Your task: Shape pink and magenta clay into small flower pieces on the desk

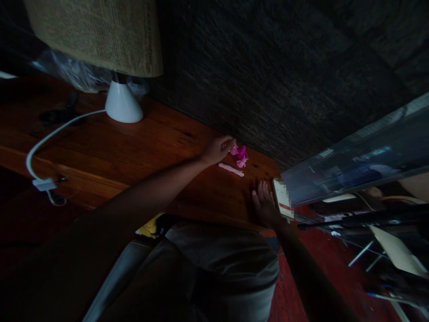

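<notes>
Some bare tabletop separates left hand from edge-side right hand.

You have three small crumpled pieces bunched on the table, edges touching or nearly so. Pink piece: ruffled, at the fingertips of your left hand; can't tell if gripped. Magenta piece: darkest, most saturated, sits just right of it in your view. Second pink piece: ruffled, uneven outline, on the side of the bunch closer to you. Pale pink strip: long, narrow, a bit lumpy, lies flat and slanted, closer to you than the bunch, right end lower in view. Fine folds too dim to read.
</notes>
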Demonstrator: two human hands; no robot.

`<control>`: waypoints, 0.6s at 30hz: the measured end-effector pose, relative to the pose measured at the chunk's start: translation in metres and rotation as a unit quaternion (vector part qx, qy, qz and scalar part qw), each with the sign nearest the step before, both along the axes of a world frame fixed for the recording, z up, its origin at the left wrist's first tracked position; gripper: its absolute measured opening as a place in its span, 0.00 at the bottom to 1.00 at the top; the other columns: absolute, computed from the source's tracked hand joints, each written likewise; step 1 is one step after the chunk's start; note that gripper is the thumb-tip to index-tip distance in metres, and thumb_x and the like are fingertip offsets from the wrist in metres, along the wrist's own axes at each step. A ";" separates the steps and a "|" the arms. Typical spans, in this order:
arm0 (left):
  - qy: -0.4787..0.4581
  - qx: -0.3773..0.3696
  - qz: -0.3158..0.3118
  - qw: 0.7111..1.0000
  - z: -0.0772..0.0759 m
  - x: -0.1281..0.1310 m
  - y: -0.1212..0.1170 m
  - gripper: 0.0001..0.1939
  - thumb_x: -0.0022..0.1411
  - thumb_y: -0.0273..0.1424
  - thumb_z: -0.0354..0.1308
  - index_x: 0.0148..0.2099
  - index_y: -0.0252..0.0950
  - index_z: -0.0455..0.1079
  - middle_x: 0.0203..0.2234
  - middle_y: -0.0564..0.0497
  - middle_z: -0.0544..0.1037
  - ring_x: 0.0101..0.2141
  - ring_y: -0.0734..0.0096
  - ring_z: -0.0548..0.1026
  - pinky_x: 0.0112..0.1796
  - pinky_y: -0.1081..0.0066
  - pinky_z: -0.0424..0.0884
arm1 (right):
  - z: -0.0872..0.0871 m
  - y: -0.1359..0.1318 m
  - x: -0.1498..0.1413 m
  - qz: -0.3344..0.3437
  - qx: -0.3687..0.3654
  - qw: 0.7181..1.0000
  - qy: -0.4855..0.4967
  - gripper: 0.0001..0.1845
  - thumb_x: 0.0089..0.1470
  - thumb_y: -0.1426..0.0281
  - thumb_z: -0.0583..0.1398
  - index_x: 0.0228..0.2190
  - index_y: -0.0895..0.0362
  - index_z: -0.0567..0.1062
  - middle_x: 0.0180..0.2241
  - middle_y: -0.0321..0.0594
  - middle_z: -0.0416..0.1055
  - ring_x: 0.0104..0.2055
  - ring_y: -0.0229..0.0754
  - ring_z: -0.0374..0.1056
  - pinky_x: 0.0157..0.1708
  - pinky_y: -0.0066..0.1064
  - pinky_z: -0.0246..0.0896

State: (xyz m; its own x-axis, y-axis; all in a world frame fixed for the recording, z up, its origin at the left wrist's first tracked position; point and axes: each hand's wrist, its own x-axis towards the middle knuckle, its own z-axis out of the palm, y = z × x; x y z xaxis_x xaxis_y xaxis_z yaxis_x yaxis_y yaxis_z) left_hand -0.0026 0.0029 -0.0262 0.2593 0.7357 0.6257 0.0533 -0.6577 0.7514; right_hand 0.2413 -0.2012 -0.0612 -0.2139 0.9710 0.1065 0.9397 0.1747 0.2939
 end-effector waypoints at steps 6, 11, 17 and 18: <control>-0.003 0.003 -0.007 1.000 0.000 -0.001 -0.001 0.17 0.69 0.39 0.48 0.38 0.33 0.73 0.25 0.51 0.76 0.27 0.74 0.72 0.29 0.74 0.62 | -0.008 -0.056 0.005 0.111 0.085 0.990 -0.035 0.21 0.59 0.81 0.48 0.52 0.61 0.68 0.64 0.63 0.59 0.71 0.60 0.45 0.59 0.64 0.54; -0.009 0.002 -0.011 1.000 0.000 0.000 0.000 0.17 0.69 0.39 0.48 0.38 0.32 0.73 0.25 0.51 0.77 0.27 0.74 0.72 0.30 0.74 0.62 | -0.009 -0.053 0.008 0.117 0.090 0.988 -0.037 0.23 0.59 0.82 0.47 0.52 0.61 0.68 0.61 0.63 0.64 0.70 0.62 0.45 0.57 0.62 0.57; 0.014 -0.002 0.004 1.000 0.000 0.000 0.000 0.17 0.69 0.39 0.49 0.37 0.33 0.73 0.25 0.51 0.77 0.26 0.74 0.71 0.29 0.74 0.62 | 0.000 0.027 -0.005 -0.130 0.015 0.991 0.042 0.29 0.65 0.66 0.43 0.62 0.65 0.61 0.67 0.65 0.51 0.71 0.65 0.41 0.63 0.66 0.42; 0.015 -0.001 0.002 1.000 0.000 0.000 -0.001 0.17 0.69 0.39 0.48 0.38 0.33 0.73 0.26 0.51 0.77 0.26 0.74 0.72 0.30 0.74 0.62 | 0.002 0.044 -0.006 -0.181 0.020 0.981 0.072 0.33 0.66 0.62 0.42 0.65 0.67 0.56 0.68 0.64 0.47 0.72 0.64 0.38 0.64 0.64 0.40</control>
State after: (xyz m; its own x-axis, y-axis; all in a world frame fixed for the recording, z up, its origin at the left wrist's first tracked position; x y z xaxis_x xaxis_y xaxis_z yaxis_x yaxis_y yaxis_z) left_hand -0.0027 0.0021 -0.0265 0.2754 0.7374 0.6168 0.0783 -0.6567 0.7501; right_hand 0.2354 -0.1570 -0.0594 0.1649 0.9749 0.1496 0.9703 -0.1876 0.1526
